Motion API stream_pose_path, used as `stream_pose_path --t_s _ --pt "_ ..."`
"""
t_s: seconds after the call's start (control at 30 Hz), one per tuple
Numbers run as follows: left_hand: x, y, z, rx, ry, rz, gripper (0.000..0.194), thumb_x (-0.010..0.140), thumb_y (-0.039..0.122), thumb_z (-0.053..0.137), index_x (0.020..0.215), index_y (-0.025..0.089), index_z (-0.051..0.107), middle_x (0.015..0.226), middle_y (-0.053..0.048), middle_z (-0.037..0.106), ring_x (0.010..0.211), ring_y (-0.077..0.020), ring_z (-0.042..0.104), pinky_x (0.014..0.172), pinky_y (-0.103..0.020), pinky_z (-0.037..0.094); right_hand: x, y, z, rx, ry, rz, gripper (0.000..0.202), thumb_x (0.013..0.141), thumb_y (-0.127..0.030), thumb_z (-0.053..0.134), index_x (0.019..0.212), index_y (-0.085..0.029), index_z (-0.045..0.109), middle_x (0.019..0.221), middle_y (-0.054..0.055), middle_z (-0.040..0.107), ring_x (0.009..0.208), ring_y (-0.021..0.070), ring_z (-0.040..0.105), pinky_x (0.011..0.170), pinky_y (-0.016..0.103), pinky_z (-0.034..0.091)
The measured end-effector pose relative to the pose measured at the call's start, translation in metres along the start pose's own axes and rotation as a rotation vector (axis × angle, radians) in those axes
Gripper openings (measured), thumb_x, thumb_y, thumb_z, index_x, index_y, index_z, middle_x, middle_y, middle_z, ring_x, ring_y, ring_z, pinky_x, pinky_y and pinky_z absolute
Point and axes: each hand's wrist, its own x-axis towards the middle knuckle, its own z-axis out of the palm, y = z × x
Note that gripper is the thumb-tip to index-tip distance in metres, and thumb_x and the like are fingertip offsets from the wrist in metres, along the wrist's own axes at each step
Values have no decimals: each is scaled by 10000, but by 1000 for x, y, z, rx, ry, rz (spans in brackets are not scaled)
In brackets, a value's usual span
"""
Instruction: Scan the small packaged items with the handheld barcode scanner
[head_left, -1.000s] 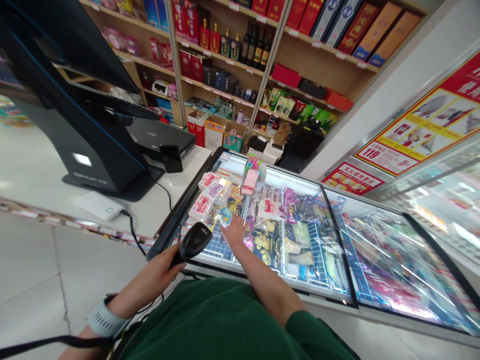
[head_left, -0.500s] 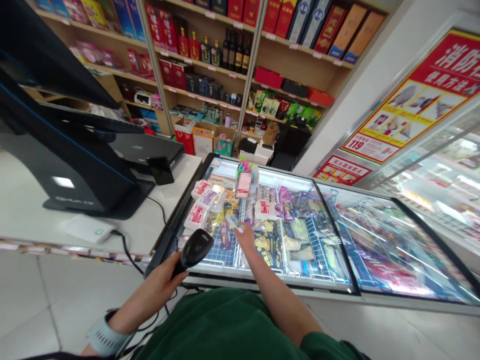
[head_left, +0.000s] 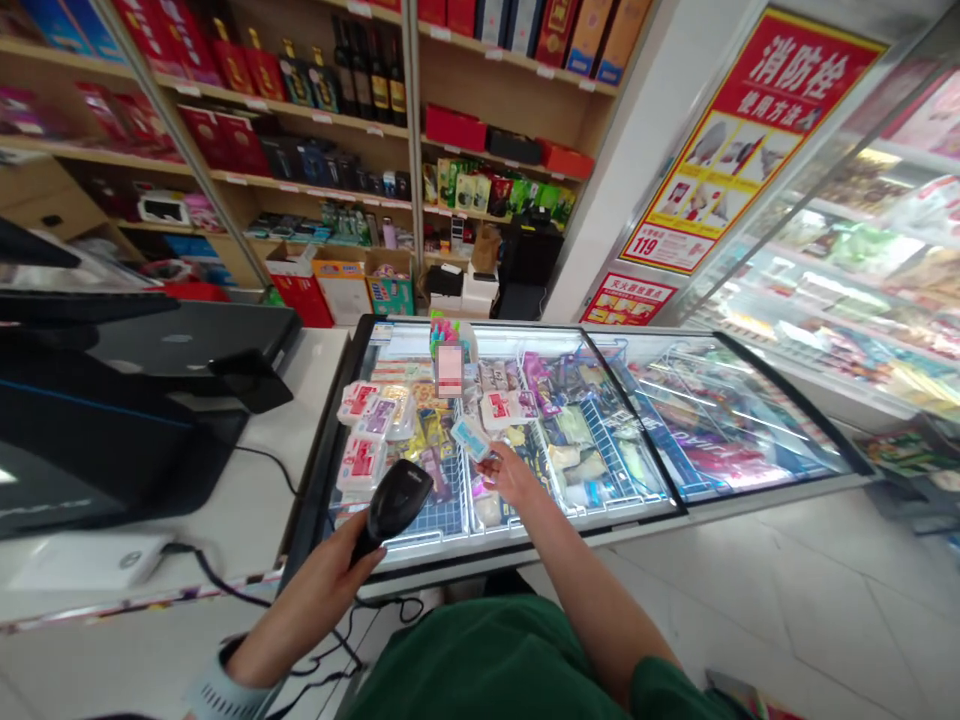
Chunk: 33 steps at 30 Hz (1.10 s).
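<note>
My left hand [head_left: 334, 575] is wrapped round the handle of a black handheld barcode scanner [head_left: 403, 495], its head pointing up and to the right over the freezer. My right hand [head_left: 512, 474] pinches the lower right end of a small light-blue and white packet [head_left: 470, 438] above the freezer's glass lid. Left of the packet, several clear packs with red, white or purple labels lie on the glass, among them a red-labelled pack [head_left: 361, 460]. Another red and purple labelled pack [head_left: 508, 408] lies just beyond my right hand.
The glass-topped freezer [head_left: 645, 515] holds bagged food in wire baskets. A pink card [head_left: 449, 371] stands before a holder of bright sticks. At left, the counter [head_left: 289, 440] carries a black monitor stand [head_left: 112, 440], a phone-like device [head_left: 255, 380] and a white box [head_left: 94, 562] with a cable.
The view has turned to the right and come closer to the freezer. The packet in my right hand now shows its flat face. My left hand still holds the scanner.
</note>
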Motion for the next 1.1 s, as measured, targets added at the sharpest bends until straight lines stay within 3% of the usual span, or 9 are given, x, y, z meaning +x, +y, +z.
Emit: stream_pose_path --t_s 0.3,0.53,0.8,0.93,1.1 --pt "20 46 6 -36 -48 72 511 863 379 486 1302 118 477 1274 -134 612 1108 -278 604 924 -365 471 -15 -38 -12 129 -68 5 358 728 -505 614 856 -170 619 750 47 660 757 185 602 689 305 389" --pt "18 64 19 -9 -22 54 536 875 393 479 1329 109 438 1325 -148 566 1158 -277 565 956 -364 439 -11 -54 -26 113 -136 12 304 805 -470 551 866 -181 623 746 38 651 722 161 594 703 309 389" --pt "22 89 30 20 -34 33 428 870 408 471 1193 129 491 1133 -123 655 1032 -266 613 914 -359 448 -7 -55 -31 134 -206 19 356 768 -516 601 860 -173 627 751 38 650 748 173 598 711 309 383" --pt "28 94 29 33 -38 26 385 853 414 484 1123 141 512 1047 -120 674 977 -277 629 879 -377 466 -9 -54 -29 117 -211 37 330 774 -496 589 855 -177 618 738 31 645 745 170 598 711 311 366" --pt "34 81 20 29 -22 84 399 869 387 473 1187 146 484 1113 -121 654 1038 -269 609 920 -385 449 -5 -49 -21 140 -205 38 307 783 -467 583 864 -172 613 726 34 648 731 170 599 683 296 371"
